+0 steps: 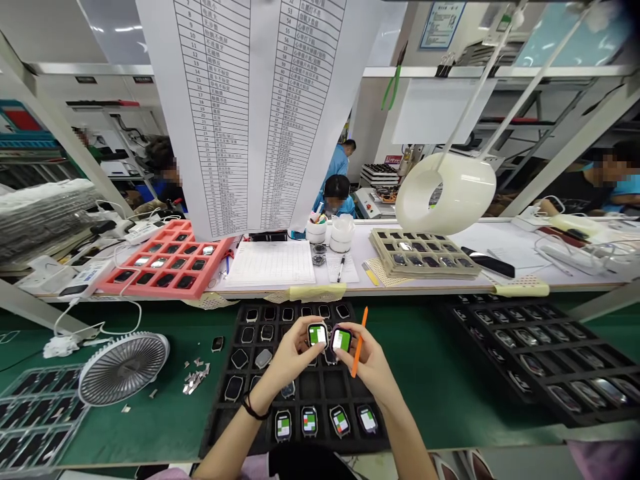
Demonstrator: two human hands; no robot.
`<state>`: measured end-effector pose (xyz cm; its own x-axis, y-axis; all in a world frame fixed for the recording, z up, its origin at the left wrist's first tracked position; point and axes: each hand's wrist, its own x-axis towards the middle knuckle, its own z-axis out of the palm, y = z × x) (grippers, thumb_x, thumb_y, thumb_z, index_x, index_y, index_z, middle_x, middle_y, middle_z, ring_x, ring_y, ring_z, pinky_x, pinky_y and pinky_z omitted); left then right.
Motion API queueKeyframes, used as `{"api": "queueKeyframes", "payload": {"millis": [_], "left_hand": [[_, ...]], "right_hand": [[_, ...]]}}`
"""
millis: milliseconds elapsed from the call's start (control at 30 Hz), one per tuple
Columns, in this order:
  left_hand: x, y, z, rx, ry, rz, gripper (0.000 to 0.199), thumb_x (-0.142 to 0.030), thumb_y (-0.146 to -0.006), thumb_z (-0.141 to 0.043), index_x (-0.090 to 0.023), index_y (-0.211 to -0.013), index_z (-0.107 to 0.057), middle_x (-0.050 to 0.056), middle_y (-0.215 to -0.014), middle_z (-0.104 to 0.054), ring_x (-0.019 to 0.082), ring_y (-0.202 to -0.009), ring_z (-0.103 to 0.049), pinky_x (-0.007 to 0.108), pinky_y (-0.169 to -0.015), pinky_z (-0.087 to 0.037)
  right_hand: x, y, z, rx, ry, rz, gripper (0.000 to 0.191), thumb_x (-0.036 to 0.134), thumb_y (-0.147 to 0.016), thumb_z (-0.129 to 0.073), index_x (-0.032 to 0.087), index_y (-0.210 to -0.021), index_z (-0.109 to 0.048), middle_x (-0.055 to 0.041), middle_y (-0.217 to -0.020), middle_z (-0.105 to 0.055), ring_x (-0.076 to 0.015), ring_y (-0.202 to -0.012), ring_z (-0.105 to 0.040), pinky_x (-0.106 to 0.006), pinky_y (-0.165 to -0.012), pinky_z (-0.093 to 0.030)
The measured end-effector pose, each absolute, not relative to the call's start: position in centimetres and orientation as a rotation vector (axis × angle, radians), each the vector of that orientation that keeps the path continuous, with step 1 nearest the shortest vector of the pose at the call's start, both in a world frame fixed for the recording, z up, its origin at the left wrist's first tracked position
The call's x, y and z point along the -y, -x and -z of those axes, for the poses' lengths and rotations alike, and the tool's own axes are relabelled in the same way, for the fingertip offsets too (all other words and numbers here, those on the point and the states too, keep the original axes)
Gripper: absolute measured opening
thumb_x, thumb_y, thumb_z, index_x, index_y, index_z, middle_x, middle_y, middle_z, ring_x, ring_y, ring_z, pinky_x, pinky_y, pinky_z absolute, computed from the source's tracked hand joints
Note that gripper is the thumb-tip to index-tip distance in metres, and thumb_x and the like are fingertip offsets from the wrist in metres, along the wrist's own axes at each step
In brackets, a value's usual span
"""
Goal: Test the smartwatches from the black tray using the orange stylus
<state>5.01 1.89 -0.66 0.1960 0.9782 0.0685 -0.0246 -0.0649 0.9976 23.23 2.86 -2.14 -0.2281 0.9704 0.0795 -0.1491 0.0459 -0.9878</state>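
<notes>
Left hand (286,355) was curled around a square smartwatch (317,335), its fingers pinching the case, with the screen lit green and white. Right hand (365,357) gripped a second smartwatch (342,340) the same way, and an orange stylus (362,328) rose and fell across its fingers — the two watches almost touching.

Directly under both hands lay a black foam tray (216,427). Nearer the body than the hands, four lit watches (325,421) sat in a row in its compartments, while darker watches (260,332) filled compartments beyond the fingertips. A black band (253,407) circled the left wrist.

Left of the left hand, a desk fan (123,368) and metal scraps (195,379) lay on a green mat (150,427). Right of the right hand sat a second black tray (530,353) of watches. Ahead of both hands, on the far bench, were a red tray (165,260) and a paper form (270,263).
</notes>
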Motion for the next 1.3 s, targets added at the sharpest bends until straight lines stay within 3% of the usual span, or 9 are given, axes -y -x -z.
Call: {"api": "queueKeyframes", "payload": {"millis": [67,233,500,667,800,933,1000,1167,1300], "left_hand": [[-1.9,-5.1,0.7,-1.044,-1.346,-1.116,0.042,-0.037,-0.08,-0.068,-0.019,-0.116,-0.054,0.007,-0.102,-0.062,0.016,-0.084,-0.059,0.027,-0.073,-0.05],[-2.0,-5.4,0.2,-1.101,-1.263,-1.146,0.037,-0.045,-0.079,-0.066,-0.018,-0.104,-0.058,0.003,-0.087,-0.061,0.015,-0.073,-0.057,0.022,-0.058,-0.049],[-2.1,-5.4,0.4,-1.087,-1.13,-1.148,0.044,-0.058,-0.083,-0.055,-0.017,-0.096,-0.06,0.002,-0.07,-0.063,0.013,-0.056,-0.057,0.019,-0.044,-0.04],[-1.8,-5.0,0.4,-1.063,-1.227,-1.164,0.047,-0.053,-0.085,-0.055,-0.019,-0.117,-0.057,0.006,-0.089,-0.066,0.014,-0.065,-0.06,0.02,-0.045,-0.037],[-1.5,-4.8,0.1,-0.994,-1.279,-1.148,0.05,-0.045,-0.085,-0.061,-0.021,-0.127,-0.05,0.01,-0.117,-0.061,0.021,-0.095,-0.062,0.028,-0.075,-0.052],[-1.4,-4.8,0.0,-0.926,-1.294,-1.138,0.054,-0.042,-0.084,-0.063,-0.021,-0.13,-0.045,0.01,-0.12,-0.059,0.022,-0.107,-0.059,0.035,-0.095,-0.047],[-1.5,-4.8,0.2,-0.924,-1.285,-1.144,0.053,-0.043,-0.084,-0.062,-0.021,-0.13,-0.045,0.01,-0.119,-0.06,0.022,-0.104,-0.06,0.036,-0.092,-0.05],[-1.9,-5.0,0.6,-0.993,-1.253,-1.191,0.046,-0.049,-0.084,-0.06,-0.019,-0.119,-0.054,0.01,-0.108,-0.061,0.022,-0.095,-0.06,0.032,-0.075,-0.055],[-2.0,-5.1,0.6,-1.005,-1.237,-1.2,0.045,-0.05,-0.082,-0.062,-0.019,-0.114,-0.057,0.008,-0.1,-0.061,0.019,-0.086,-0.059,0.028,-0.067,-0.056]], "right_hand": [[-2.8,-23.2,2.2,1.293,0.951,-1.375,0.036,0.032,-0.072,-0.077,0.026,-0.104,-0.062,-0.0057,-0.102,-0.062,-0.0218,-0.089,-0.062,-0.032,-0.075,-0.055],[-2.6,-22.7,1.6,1.188,1.04,-1.401,0.028,0.04,-0.074,-0.074,0.024,-0.095,-0.065,0.0,-0.078,-0.058,-0.011,-0.052,-0.052,-0.026,-0.05,-0.05],[-2.4,-22.4,0.7,1.112,1.148,-1.315,0.029,0.049,-0.073,-0.072,0.021,-0.076,-0.065,0.0005,-0.072,-0.052,-0.0094,-0.05,-0.042,-0.02,-0.037,-0.039],[-2.5,-22.4,1.2,1.142,1.069,-1.375,0.029,0.045,-0.072,-0.074,0.023,-0.089,-0.066,-0.0004,-0.078,-0.056,-0.0099,-0.05,-0.047,-0.024,-0.044,-0.046],[-2.6,-22.6,1.5,1.232,0.97,-1.386,0.033,0.036,-0.073,-0.076,0.025,-0.101,-0.063,-0.003,-0.09,-0.062,-0.0162,-0.069,-0.06,-0.028,-0.061,-0.054],[-2.6,-22.8,1.6,1.288,0.933,-1.384,0.037,0.032,-0.072,-0.077,0.026,-0.106,-0.062,-0.0057,-0.108,-0.063,-0.024,-0.098,-0.062,-0.036,-0.085,-0.054],[-2.5,-22.8,1.5,1.291,0.936,-1.384,0.038,0.033,-0.072,-0.076,0.027,-0.106,-0.062,-0.0059,-0.109,-0.063,-0.0247,-0.1,-0.062,-0.037,-0.087,-0.053],[-2.3,-22.6,1.4,1.259,0.985,-1.401,0.035,0.04,-0.078,-0.07,0.026,-0.108,-0.062,-0.0073,-0.102,-0.061,-0.0205,-0.076,-0.061,-0.034,-0.065,-0.057],[-2.3,-22.6,1.3,1.257,0.976,-1.411,0.034,0.039,-0.078,-0.071,0.026,-0.108,-0.062,-0.006,-0.099,-0.061,-0.0189,-0.072,-0.059,-0.034,-0.066,-0.056]]}}
